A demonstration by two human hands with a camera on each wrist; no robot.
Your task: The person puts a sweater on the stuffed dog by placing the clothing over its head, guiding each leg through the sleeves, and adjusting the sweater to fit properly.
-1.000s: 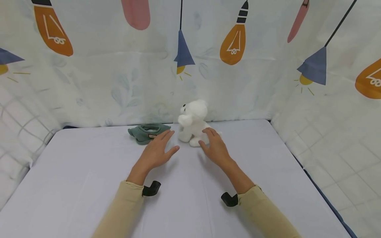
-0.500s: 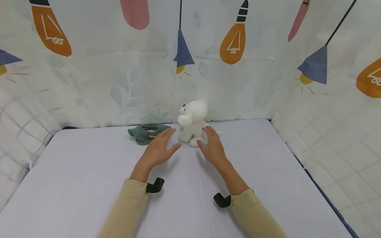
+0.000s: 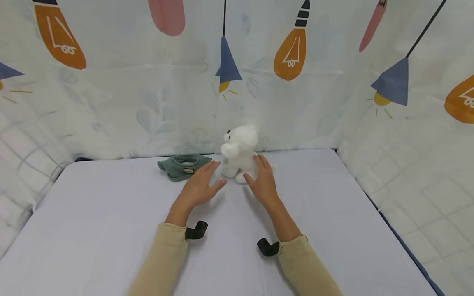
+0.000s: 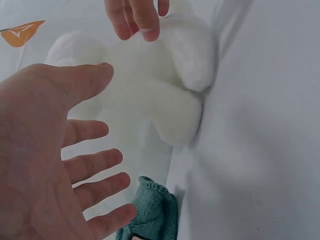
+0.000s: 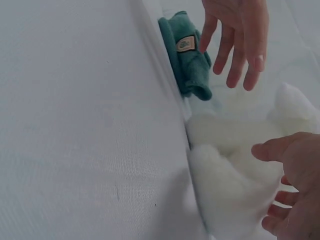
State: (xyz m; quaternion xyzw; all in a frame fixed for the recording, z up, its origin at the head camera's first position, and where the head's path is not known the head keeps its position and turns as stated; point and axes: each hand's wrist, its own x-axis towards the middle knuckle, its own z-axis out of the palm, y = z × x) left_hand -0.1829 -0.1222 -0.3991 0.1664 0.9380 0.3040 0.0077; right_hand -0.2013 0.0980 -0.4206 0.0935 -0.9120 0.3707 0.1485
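Observation:
A white plush bear [image 3: 241,144] sits upright at the back of the table, its face turned to the left. To its left lies a small green knitted doll sweater [image 3: 177,167] with a tan label on its front. My left hand [image 3: 198,187] hovers in front of the gap between sweater and bear, fingers spread and holding nothing. On the other side, my right hand [image 3: 263,183] is beside the bear's lower right, fingers straight. Whether its fingertips touch the fur I cannot tell. In the left wrist view the bear's legs [image 4: 175,110] show beyond my spread fingers.
A white cloth covers the table [image 3: 111,222]. Right behind the bear hangs a pale curtain [image 3: 166,102] printed with lamps and bulbs, and it continues along both sides. Black camera mounts [image 3: 196,230] stick out from both sleeves.
Both forearms have shifted slightly inward, and the right hand has turned a little more upright. The bear and the sweater stay where they were.

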